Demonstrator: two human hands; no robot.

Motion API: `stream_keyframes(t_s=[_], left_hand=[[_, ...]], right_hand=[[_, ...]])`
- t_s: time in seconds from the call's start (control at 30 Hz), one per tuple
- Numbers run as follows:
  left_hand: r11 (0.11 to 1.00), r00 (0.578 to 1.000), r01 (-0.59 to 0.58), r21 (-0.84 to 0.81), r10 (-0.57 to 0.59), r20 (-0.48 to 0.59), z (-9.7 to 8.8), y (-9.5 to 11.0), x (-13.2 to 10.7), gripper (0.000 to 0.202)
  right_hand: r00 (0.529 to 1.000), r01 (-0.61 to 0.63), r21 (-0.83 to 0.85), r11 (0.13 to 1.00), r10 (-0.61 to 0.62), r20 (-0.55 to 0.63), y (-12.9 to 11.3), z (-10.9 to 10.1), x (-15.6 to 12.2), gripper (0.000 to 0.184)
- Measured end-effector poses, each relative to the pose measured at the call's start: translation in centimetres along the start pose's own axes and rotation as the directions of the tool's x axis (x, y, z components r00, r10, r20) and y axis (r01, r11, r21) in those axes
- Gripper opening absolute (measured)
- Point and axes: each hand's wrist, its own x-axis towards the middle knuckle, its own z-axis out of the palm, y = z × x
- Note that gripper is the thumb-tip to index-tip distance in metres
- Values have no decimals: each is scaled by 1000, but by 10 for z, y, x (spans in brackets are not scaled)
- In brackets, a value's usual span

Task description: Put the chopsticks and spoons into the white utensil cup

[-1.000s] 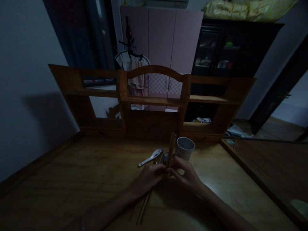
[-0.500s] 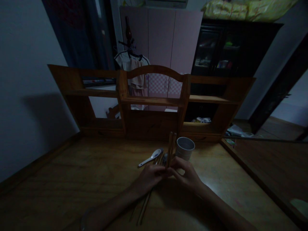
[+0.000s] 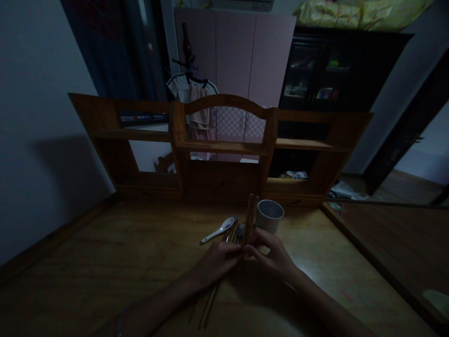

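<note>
- Our left hand (image 3: 219, 257) and right hand (image 3: 271, 250) meet, pinching an upright chopstick pair (image 3: 250, 213), well in from the bench's (image 3: 105, 262) right edge.
- Only this pair looks lifted; loose chopsticks (image 3: 211, 302) lie slanting toward the near edge.
- Porcelain spoon (image 3: 224, 228) and metal cup (image 3: 270, 220), nearer the far edge, remain unheld.

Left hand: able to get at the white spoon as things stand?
Likely yes. The white spoon lies on the table just beyond the left hand, with nothing seen covering it. That hand's fingers are at the raised chopsticks, though, so it would probably have to leave those first.
</note>
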Motion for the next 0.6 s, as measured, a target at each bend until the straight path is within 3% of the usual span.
stream_keyframes(t_s=[0.6], left_hand=[[990,999,-41,137,37,34,3,-19,3,13]], right_hand=[[999,-47,94,994,44,27,3,1,3,16]])
